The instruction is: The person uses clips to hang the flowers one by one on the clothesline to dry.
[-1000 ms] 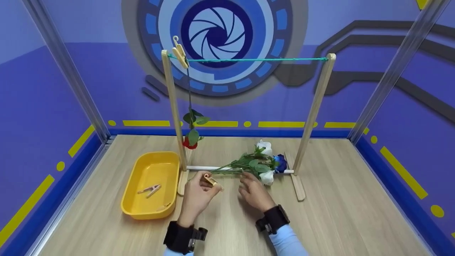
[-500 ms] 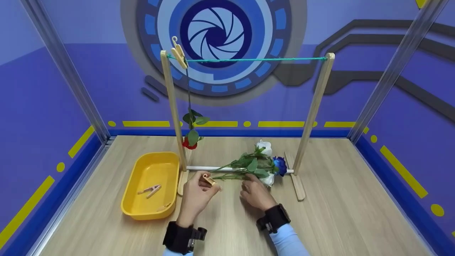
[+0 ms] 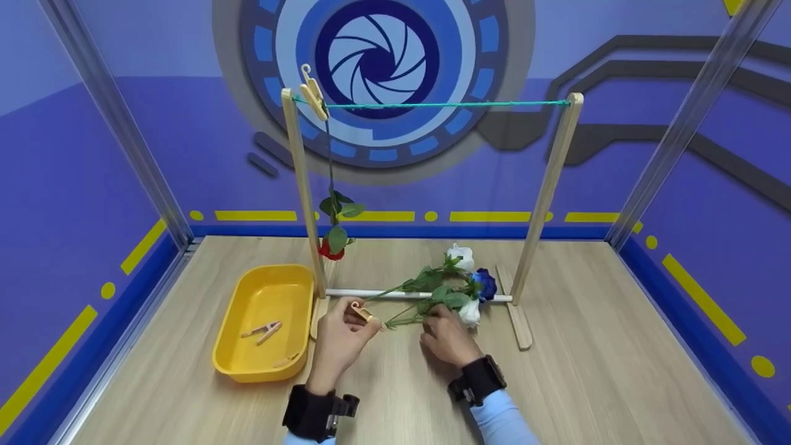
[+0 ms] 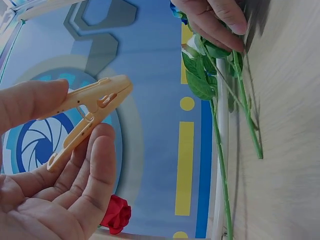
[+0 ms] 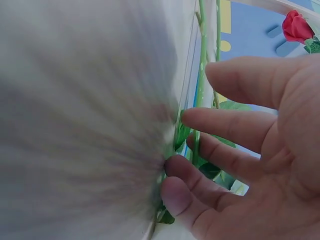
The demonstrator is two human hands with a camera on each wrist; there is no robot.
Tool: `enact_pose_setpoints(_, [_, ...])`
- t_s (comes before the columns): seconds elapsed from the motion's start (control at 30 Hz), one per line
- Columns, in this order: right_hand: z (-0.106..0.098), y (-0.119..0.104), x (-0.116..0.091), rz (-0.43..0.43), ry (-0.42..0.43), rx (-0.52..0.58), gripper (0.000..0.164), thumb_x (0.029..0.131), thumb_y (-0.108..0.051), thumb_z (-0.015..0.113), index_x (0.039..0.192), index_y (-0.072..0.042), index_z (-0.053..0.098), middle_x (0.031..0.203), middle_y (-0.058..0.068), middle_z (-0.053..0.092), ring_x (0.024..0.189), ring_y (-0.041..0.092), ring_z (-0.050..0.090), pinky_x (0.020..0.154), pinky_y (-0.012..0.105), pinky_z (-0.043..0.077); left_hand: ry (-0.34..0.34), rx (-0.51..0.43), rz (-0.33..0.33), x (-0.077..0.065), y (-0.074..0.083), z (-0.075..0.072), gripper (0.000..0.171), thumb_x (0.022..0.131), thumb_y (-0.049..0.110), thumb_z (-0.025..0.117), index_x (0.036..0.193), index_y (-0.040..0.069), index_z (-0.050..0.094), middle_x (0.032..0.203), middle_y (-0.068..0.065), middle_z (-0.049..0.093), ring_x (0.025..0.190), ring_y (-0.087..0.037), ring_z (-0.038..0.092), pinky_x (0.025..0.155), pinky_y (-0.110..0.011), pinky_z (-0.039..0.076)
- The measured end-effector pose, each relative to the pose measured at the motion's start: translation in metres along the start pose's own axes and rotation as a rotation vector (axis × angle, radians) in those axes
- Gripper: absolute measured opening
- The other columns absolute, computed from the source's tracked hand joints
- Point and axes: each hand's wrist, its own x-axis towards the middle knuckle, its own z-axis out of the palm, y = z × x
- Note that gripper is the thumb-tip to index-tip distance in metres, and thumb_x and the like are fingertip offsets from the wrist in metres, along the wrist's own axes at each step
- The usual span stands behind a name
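My left hand (image 3: 341, 345) pinches a light wooden clothespin (image 4: 92, 107) between thumb and fingers, its tip pointing away from the palm. My right hand (image 3: 451, 337) is at the stem of the nearer white rose (image 3: 469, 314), with fingers slightly bent and thumb apart in the right wrist view. The fingertips overlap the green stem (image 5: 202, 82) close to the tabletop. Beside this flower lie a blue rose (image 3: 484, 284) and another white rose (image 3: 460, 256), stems pointing left. A red rose (image 3: 332, 249) hangs head down from a clothespin (image 3: 314, 99) on the green string (image 3: 445, 104).
A wooden rack with a left post (image 3: 300, 179) and right post (image 3: 550, 191) carries the string. Its white bottom bar (image 3: 371, 294) runs under the stems. Left of it stands a yellow tray (image 3: 224, 346) with clothespins (image 3: 267, 332) in it.
The nearer white rose's stem has come toward me, apart from the other stems, along with small shifts of my right hand. My left hand stays almost still with the clothespin.
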Motion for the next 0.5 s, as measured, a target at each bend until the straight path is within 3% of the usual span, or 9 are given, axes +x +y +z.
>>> enact_pose_setpoints(0.17, [-0.003, -0.002, 0.003, -0.048, 0.102, -0.002, 0.013, 0.09, 0.0, 0.07, 0.1, 0.007, 0.074, 0.114, 0.022, 0.063, 0.104, 0.038, 0.062, 0.094, 0.056, 0.045, 0.005, -0.002, -0.017, 0.001, 0.0, -0.002, 0.035, 0.083, 0.012, 0.083, 0.111, 0.0, 0.065, 0.088, -0.008, 0.072, 0.078, -0.018, 0.069, 0.07, -0.024, 0.058])
enact_pose_setpoints(0.5, [-0.015, -0.005, 0.007, -0.057, 0.283, -0.096, 0.023, 0.092, -0.002, 0.07, 0.114, 0.007, 0.073, 0.117, 0.019, 0.066, 0.112, 0.041, 0.059, 0.096, 0.057, 0.047, 0.014, -0.002, -0.007, 0.0, 0.001, -0.004, 0.034, 0.083, 0.011, 0.083, 0.111, 0.0, 0.065, 0.088, -0.008, 0.072, 0.076, -0.018, 0.069, 0.069, -0.024, 0.057])
